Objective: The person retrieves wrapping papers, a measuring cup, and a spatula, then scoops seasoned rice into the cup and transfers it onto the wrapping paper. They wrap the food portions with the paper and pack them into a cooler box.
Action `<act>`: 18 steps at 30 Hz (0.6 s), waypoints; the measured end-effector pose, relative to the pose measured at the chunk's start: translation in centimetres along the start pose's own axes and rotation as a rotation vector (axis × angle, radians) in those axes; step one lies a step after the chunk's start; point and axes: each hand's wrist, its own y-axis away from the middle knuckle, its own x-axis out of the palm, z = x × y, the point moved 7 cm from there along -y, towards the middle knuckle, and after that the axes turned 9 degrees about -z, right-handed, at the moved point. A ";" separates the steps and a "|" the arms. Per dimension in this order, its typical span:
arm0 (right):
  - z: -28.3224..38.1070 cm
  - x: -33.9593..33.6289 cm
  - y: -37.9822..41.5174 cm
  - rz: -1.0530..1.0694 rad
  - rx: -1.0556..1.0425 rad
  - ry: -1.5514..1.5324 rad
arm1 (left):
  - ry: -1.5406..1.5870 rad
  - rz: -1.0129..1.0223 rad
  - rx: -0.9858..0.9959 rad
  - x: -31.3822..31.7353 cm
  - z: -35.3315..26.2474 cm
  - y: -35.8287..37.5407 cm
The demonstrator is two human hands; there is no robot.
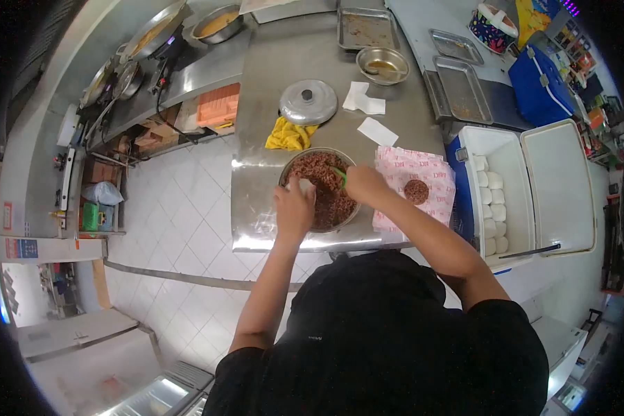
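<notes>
Left hand (295, 208) grips a white lump at the bowl's (288, 168) 8 o'clock; right hand (362, 184) holds a green scoop (340, 175). Bowl near the surface (270, 215) edge could tip

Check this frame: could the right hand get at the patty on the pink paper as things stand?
Probably yes. The right hand is at the bowl rim, right beside the pink paper, and the patty lies uncovered with nothing between them. The hand does seem to hold something green.

Both arms extended forward, elbows bent; left hand (295, 206) cupped, fingers curled; right hand (365, 184) closed in grip.
</notes>
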 end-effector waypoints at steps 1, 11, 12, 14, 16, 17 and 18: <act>0.2 1.5 0.1 0.000 0.003 -0.016 | -0.022 -0.004 0.018 0.6 -0.1 0.0; 1.7 4.9 3.2 -0.224 -0.005 -0.383 | 0.240 -0.130 -0.035 2.7 1.4 -0.6; 2.5 4.6 4.0 -0.246 -0.030 -0.375 | 0.393 -0.107 -0.122 3.4 2.2 -0.6; 3.8 3.9 4.9 -0.294 -0.084 -0.358 | 0.697 -0.064 -0.298 4.8 3.9 -0.7; 4.2 4.2 5.2 -0.196 -0.131 -0.254 | 1.091 0.003 -0.550 5.8 4.8 -0.5; 4.4 4.4 5.5 -0.145 -0.153 -0.204 | 1.284 0.039 -0.681 6.3 5.1 -0.3; 4.6 4.0 5.7 -0.127 -0.182 -0.146 | 1.356 0.081 -0.707 5.9 4.6 -0.4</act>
